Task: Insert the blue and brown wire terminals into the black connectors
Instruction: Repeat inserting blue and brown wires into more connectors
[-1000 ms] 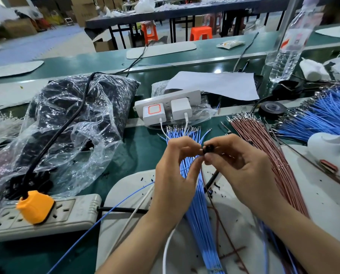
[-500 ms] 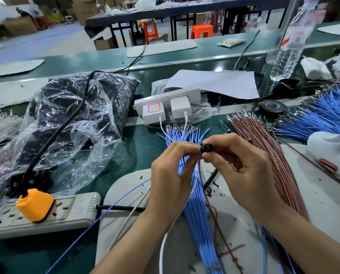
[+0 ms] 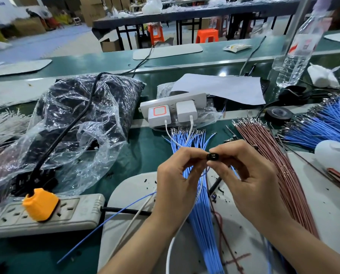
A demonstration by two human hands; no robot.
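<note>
1. Two hands meet above a white mat (image 3: 125, 224) on the green table (image 3: 143, 153).
2. The right hand (image 3: 250, 178) pinches a small black connector (image 3: 211, 156) between thumb and forefinger, its open end facing the camera.
3. The left hand (image 3: 177, 180) has curled fingers, their tips touching the right hand's just beside the connector and pinching a single blue wire (image 3: 205, 171); the wire's end is hidden.
4. Under both hands lies a bundle of blue wires (image 3: 202, 224), metal ends pointing away.
5. A bundle of brown wires (image 3: 279, 165) lies just right of the right hand.
6. On the left, an orange plug (image 3: 39, 204) sits in a power strip (image 3: 76, 214), beside a clear plastic bag (image 3: 76, 119) of dark parts.
</note>
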